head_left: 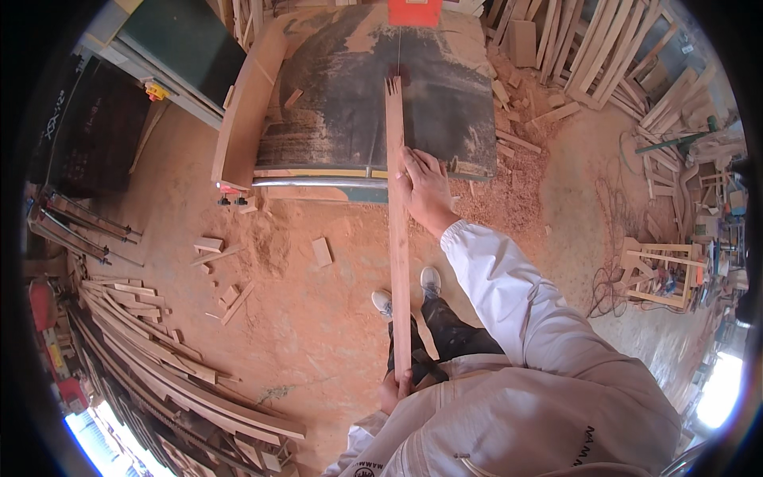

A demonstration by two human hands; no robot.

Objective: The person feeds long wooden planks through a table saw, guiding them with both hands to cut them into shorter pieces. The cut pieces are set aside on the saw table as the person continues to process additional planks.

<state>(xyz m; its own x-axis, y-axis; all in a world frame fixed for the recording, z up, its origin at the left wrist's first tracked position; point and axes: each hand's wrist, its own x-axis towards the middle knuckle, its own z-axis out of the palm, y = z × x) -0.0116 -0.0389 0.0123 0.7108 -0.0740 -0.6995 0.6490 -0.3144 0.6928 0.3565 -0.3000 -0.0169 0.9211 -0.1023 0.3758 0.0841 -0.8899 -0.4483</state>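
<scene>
— Reddish wood, that long plank (397, 238): it lies flat with its far end on the dusty saw table (334, 103), right at the thin blade (399, 56), and its near end reaches back past the table edge to the person's waist.

— How do you think it handles?

— Stiff, I'd judge, since it spans the gap from table to body without any sag I can see. Narrow and long, so probably not heavy, but it would swing easily if held at one point only. The sawdust on the table likely lets it slide freely. Two holds well apart, one near the table edge and one at the near end, look like the sensible grip.

— And the hands?

— The right hand (425, 187) rests against the plank's right side just at the table's front edge, palm down, fingers extended and lying close together, pointing toward the blade. The arm is stretched forward in a pale sleeve (509, 294). The left hand (393, 389) is low by the body, curled around the plank's near end, though it is partly hidden behind the wood.

— Anything else about?

— Offcuts (222, 270) scattered on the red floor, and stacked slats (159, 366) at the left.
</scene>
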